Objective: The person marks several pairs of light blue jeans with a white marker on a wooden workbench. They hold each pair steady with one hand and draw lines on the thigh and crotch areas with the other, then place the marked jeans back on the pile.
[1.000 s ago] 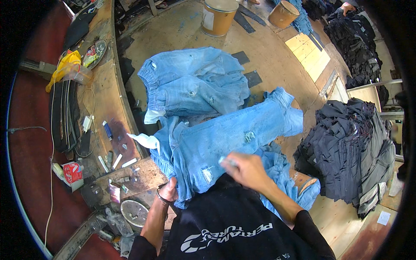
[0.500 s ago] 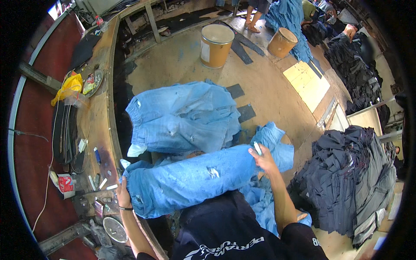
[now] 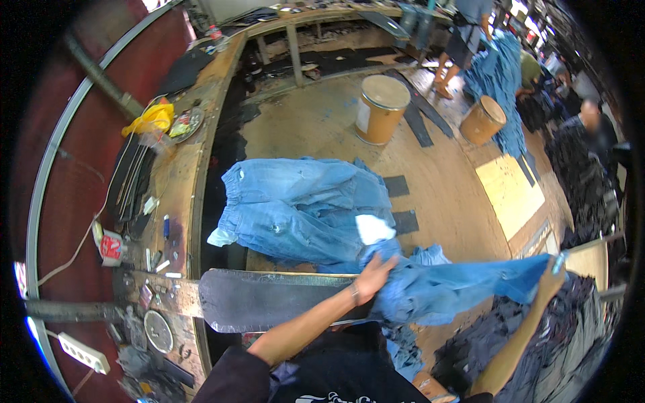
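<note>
A: Where is the denim garment [image 3: 463, 285]?

B: At the right end of the dark padded board [image 3: 275, 295], drawn out to the right of it. Its bunched part meets that end; whether any cloth goes round the tip, I cannot tell.

A: And the fingers?

B: The left hand [image 3: 374, 279], at the board's right end, has its fingers bent against the bunched denim. The thumb is unclear, so I cannot tell how firmly they close. The right hand [image 3: 551, 282], well to the right of the board, looks closed on the garment's far end, with a small pale stick-like thing [image 3: 559, 262] in the same fingers; it is blurred.

A: How would you handle this stretch well?

B: I'd keep the pull level and in line with the board, so the cloth doesn't twist or snag on its end. The left hand should steady the bunch without dragging, and the white flap [image 3: 375, 229], beyond the board's right end, needs watching so it doesn't fold under.

A: The stick?

B: Tilt it away from the denim, I'd say; it could mark or poke the cloth.
</note>
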Motion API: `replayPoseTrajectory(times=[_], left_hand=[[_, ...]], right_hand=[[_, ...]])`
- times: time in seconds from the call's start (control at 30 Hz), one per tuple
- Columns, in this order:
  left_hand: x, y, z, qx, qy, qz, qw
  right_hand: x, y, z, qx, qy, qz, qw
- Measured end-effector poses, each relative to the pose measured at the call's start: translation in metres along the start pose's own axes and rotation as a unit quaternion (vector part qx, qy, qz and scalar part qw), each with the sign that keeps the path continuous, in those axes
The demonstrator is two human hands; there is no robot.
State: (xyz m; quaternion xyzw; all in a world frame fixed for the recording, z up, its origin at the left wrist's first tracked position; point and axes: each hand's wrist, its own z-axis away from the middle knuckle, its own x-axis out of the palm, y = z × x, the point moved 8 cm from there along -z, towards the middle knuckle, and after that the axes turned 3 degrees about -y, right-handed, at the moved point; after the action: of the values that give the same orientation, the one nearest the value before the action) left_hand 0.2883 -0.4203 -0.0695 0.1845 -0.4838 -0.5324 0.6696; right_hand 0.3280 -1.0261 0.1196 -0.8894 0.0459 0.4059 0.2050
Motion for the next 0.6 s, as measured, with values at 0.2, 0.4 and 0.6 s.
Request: replayPoseTrajectory(times=[0.2, 0.4, 0.6], left_hand=[[0.033, 0.152, -0.035, 0.269, -0.035, -0.241, 0.932], [-0.07, 0.255, 0.044, 0.275, 0.105, -0.463, 0.836], [-0.209, 0.274, 0.091, 0.174, 0.269, -0.632, 0.706]], right_hand=[[-0.074, 0.04, -0.096, 0.044, -0.018, 0.02, 0.999], [0.056, 0.013, -0.057, 0.056, -0.166, -0.13, 0.976], [0.317, -0.154, 0.118, 0.191, -0.343, -0.269, 0.879]])
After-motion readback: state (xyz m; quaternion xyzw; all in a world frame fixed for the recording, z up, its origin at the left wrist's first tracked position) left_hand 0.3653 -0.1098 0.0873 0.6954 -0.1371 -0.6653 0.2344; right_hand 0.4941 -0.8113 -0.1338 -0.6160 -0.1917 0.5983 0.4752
